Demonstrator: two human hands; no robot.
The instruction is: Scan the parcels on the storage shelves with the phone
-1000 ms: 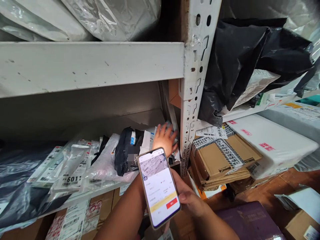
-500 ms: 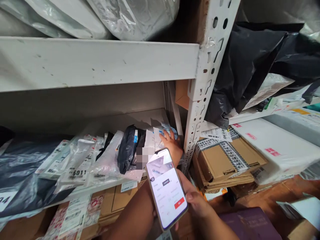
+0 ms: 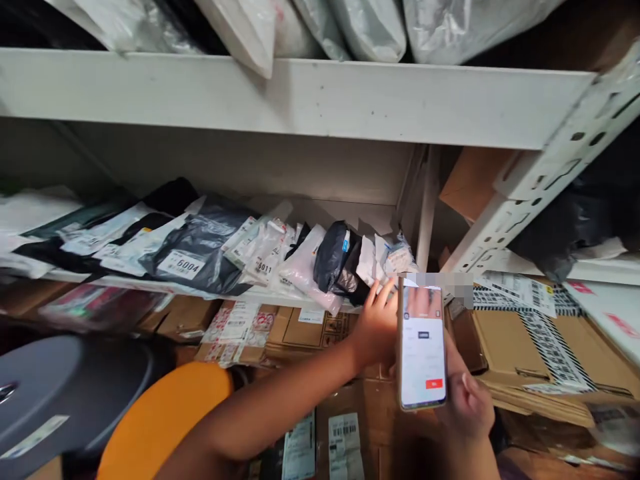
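My right hand (image 3: 467,393) holds a smartphone (image 3: 422,343) upright, its lit screen facing me with a red button near the bottom. My left hand (image 3: 375,323) reaches forward to the front edge of a white metal shelf (image 3: 280,297), fingers apart, close to small white parcels (image 3: 387,257) at the row's right end; contact is unclear. A black bagged parcel (image 3: 333,257) stands just left of them. Further left lie plastic mailers with labels, one dark bag (image 3: 195,250) marked 6004.
A white perforated shelf post (image 3: 530,207) rises at the right. Flattened cardboard boxes (image 3: 520,340) with striped tape are stacked beyond it. An orange round object (image 3: 165,417) and a grey one (image 3: 65,393) sit low at the left. Bagged parcels fill the upper shelf (image 3: 300,93).
The view has swung left and down, showing more of the shelf row. My left hand has drawn back from the rear parcels to the shelf's front edge. The phone stays in my right hand.
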